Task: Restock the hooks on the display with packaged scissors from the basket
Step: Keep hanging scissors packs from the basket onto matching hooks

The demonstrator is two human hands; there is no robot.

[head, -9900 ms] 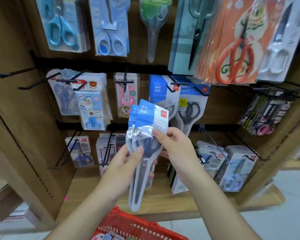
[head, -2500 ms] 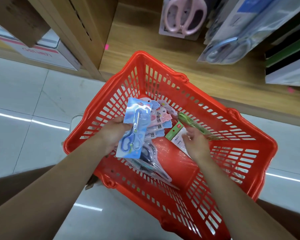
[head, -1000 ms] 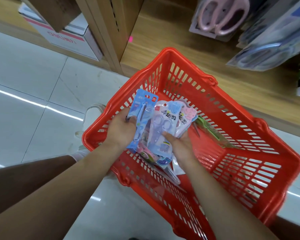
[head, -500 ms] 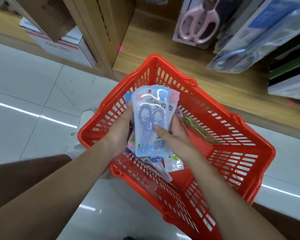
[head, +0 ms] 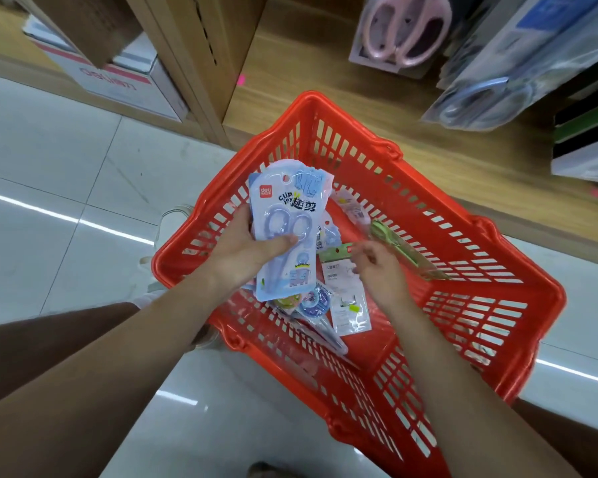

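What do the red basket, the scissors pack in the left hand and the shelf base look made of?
Basket: moulded plastic, glossy red, judging by the slotted walls and one-piece rim.
Scissors pack in the left hand: probably printed card behind a clear plastic blister; there is glare and a raised outline over the scissors.
Shelf base: matte wood-look board with visible grain; solid or laminate unclear.

The basket sits before the shelf. Loose packs lie in its left half. The left hand holds a pack over them, with the right hand just to its right. A box stands at the far left.
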